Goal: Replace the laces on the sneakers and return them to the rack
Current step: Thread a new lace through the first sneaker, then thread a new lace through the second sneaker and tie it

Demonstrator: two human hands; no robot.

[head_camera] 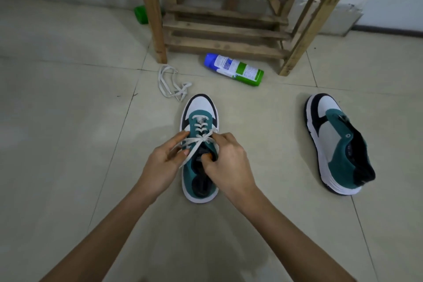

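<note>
A teal, white and black sneaker [198, 107] stands on the floor tiles in front of me, toe pointing away. A white lace [198, 127] runs through its lower eyelets and crosses over the tongue. My left hand [161, 167] pinches one lace end at the shoe's left side. My right hand [225, 162] grips the shoe's right collar, fingers curled at the upper eyelets and the other lace end. The second sneaker [336, 144] lies to the right with no lace in it. A loose white lace [170, 83] lies on the floor beyond the first shoe.
A wooden shoe rack [226, 27] stands against the wall ahead, its lower slats bare. A blue-capped green and white spray can [234, 68] lies on its side in front of the rack. Behind the rack's left leg sits a green object [140, 14].
</note>
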